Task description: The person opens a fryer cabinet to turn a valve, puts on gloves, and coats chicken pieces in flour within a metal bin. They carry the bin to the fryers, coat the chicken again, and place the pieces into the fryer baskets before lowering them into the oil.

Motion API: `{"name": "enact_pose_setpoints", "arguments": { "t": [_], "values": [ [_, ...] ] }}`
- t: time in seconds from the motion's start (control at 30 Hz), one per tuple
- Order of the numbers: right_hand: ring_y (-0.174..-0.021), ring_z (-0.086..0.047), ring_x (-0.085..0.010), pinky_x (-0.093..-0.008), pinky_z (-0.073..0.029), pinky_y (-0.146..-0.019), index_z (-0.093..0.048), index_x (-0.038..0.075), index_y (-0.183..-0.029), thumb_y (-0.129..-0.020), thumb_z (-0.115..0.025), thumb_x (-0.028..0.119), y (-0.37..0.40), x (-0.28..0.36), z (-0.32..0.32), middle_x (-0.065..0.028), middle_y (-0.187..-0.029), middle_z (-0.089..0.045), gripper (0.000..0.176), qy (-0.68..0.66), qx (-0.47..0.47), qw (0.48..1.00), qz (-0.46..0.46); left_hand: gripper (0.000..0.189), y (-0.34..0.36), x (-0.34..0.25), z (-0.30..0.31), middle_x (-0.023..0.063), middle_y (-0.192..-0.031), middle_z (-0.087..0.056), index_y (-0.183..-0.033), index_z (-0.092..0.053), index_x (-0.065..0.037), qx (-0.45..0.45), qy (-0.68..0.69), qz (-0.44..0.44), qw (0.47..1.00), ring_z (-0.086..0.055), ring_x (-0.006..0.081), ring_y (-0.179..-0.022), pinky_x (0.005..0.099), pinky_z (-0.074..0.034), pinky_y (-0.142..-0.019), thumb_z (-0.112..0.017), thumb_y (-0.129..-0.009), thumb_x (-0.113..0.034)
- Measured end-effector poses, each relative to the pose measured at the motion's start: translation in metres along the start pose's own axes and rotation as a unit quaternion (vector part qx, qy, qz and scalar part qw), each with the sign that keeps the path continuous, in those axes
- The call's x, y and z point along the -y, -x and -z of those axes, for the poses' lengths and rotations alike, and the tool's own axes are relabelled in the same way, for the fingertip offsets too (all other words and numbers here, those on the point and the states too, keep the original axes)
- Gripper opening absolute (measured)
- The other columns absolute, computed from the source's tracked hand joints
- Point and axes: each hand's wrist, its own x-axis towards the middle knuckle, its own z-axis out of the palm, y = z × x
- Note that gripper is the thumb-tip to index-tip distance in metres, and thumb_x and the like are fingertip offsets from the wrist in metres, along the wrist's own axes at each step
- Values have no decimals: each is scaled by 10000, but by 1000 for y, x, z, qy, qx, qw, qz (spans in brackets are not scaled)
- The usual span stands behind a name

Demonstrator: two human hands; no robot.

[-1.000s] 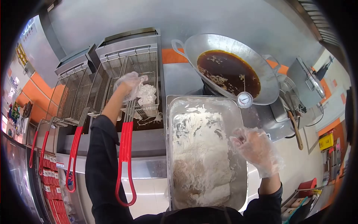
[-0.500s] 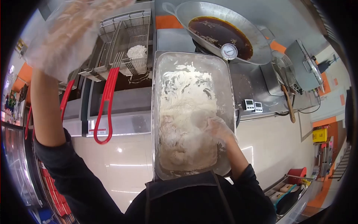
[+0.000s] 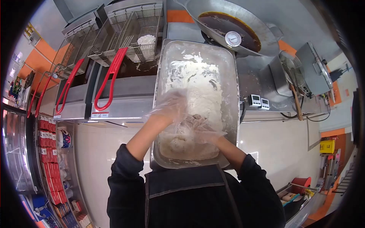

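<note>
A deep metal tray (image 3: 232, 114) holds white flour (image 3: 205, 89) and flour-coated food pieces (image 3: 178, 144), whose kind I cannot make out. My left hand (image 3: 173, 106), in a clear plastic glove, is over the left part of the tray, its fingers smeared by motion. Inside the tray, my gloved right hand (image 3: 205, 131) has its fingers curled over a flour-coated piece (image 3: 195, 119). Both hands are close together near the coated pieces.
Fryer baskets with red handles (image 3: 112, 81) hang at the left; one holds a white floury lump (image 3: 146, 39). Behind the tray stands a large wok (image 3: 262, 34) of dark oil with a dial thermometer (image 3: 232, 38). Two timers (image 3: 260, 102) sit on the right counter.
My left hand has come down from above the fryer baskets into the tray. My right hand has moved left onto the coated pieces. The view has shifted slightly.
</note>
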Motion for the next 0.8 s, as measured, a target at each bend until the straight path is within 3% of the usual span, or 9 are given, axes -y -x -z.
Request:
{"name": "enact_pose_setpoints", "arguments": {
  "t": [0.1, 0.17, 0.3, 0.4, 0.43, 0.5, 0.6, 0.67, 0.8],
  "values": [
    [-1212, -346, -283, -456, -284, -971, -307, 47, -1310, -732, -442, 139, -5, -19, -22, -170, -1306, -364, 600, 22, 115, 990, -83, 108, 0, 30, -65, 167, -655, -577, -674, -575, 5, 208, 93, -7, 974, -580, 300, -667, 385, -464, -598, -504, -677, -77],
    [-1183, -387, -297, -483, -308, -946, -317, 35, -1303, -705, -477, 160, -14, -28, -30, -181, -1289, -383, 632, 37, 186, 973, -131, 149, 13, 14, -66, 173, -680, -592, -691, -593, 15, 158, -27, 40, 986, -583, 313, -658, 394, -470, -595, -499, -666, -98],
    [-1002, -536, -294, -438, -395, -864, -422, 22, -1226, -710, -478, 170, -17, -35, -15, -192, -1102, -530, 540, 35, -11, 999, -33, 219, 14, 13, -66, 176, -845, -613, -836, -621, 6, 186, -192, 40, 963, -594, 305, -784, 397, -476, -669, -505, -699, -119],
    [-980, -530, -253, -375, -394, -889, -501, -13, -1097, -730, -573, 187, -25, -37, 18, -153, -1030, -559, 424, -97, 186, 976, -54, 292, 4, 12, -61, 175, -965, -607, -971, -617, -13, 266, -208, 52, 940, -582, 293, -932, 393, -473, -746, -538, -723, -145],
    [-970, -533, -242, -363, -400, -880, -489, -6, -1111, -723, -588, 185, -20, -53, -2, -148, -1018, -560, 444, -222, 157, 961, -43, 295, 4, 16, -70, 176, -963, -607, -966, -619, -13, 250, -189, 50, 948, -582, 292, -934, 392, -473, -744, -545, -715, -150],
    [-947, -537, -223, -340, -410, -860, -475, 9, -1126, -711, -617, 190, -2, -82, -46, -139, -994, -562, 475, -449, 123, 883, -55, 300, 4, 22, -79, 178, -961, -608, -952, -626, -13, 229, -156, 38, 960, -582, 292, -934, 390, -475, -738, -561, -695, -153],
    [-909, -539, -204, -308, -426, -822, -497, 30, -1100, -695, -653, 234, 22, -73, -37, -126, -963, -568, 479, -701, 148, 669, -197, 301, 7, 20, -67, 180, -958, -610, -920, -639, -15, 265, -158, -1, 951, -588, 293, -917, 384, -479, -723, -580, -657, -149],
    [-861, -546, -205, -317, -437, -767, -508, 28, -1080, -677, -662, 244, 32, -86, -55, -129, -940, -573, 483, -522, 72, 845, -94, 299, 7, 5, -41, 180, -946, -614, -895, -647, -16, 347, -213, -41, 912, -596, 292, -893, 378, -484, -710, -586, -633, -146],
    [-795, -551, -219, -342, -436, -698, -514, 22, -1065, -646, -663, 267, 34, -93, -69, -144, -899, -579, 508, -359, 124, 923, -60, 306, 16, 12, -62, 173, -933, -616, -882, -646, -3, 359, -125, -13, 925, -599, 290, -871, 376, -488, -690, -591, -615, -142]
  ]
}}
